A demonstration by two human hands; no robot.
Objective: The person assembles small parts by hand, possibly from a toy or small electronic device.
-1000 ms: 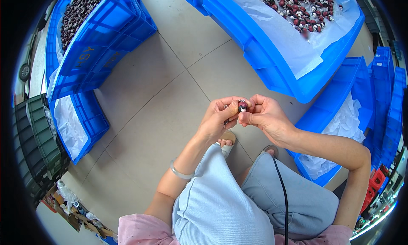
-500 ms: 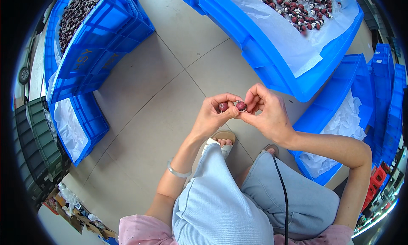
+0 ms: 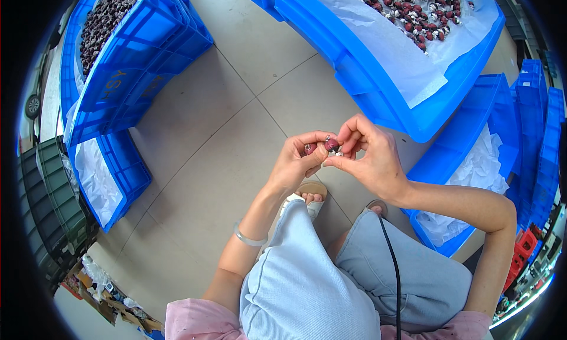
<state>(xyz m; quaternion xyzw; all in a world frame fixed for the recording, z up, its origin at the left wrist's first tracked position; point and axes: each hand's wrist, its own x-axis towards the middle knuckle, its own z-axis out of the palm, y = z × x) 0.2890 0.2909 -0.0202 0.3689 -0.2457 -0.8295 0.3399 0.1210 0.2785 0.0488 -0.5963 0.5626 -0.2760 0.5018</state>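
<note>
My left hand point(image 3: 293, 163) pinches a small dark red, egg-shaped piece point(image 3: 331, 144) between thumb and fingertips. A second dark red piece point(image 3: 309, 149) sits behind the thumb, within the curled fingers of that hand. My right hand point(image 3: 371, 163) meets it from the right, its thumb and forefinger closed at the white bit point(image 3: 338, 153) on the pinched piece's lower side. Both hands are held above the floor, over my feet. Many like pieces, red with white bits point(image 3: 413, 12), lie on white paper point(image 3: 407, 74) in the large blue crate point(image 3: 348, 62) at upper right.
Stacked blue crates point(image 3: 136, 68) at upper left hold many small dark pieces point(image 3: 106, 27). Below them stands a paper-lined blue crate point(image 3: 127, 175). Another, with crumpled white paper point(image 3: 478, 169), is at the right. A black cable point(image 3: 394, 263) runs down over my leg.
The pinched piece has turned and shifted slightly left and up, and white bits now show beneath it. My right fingertips have moved slightly; the left hand still holds both pieces.
</note>
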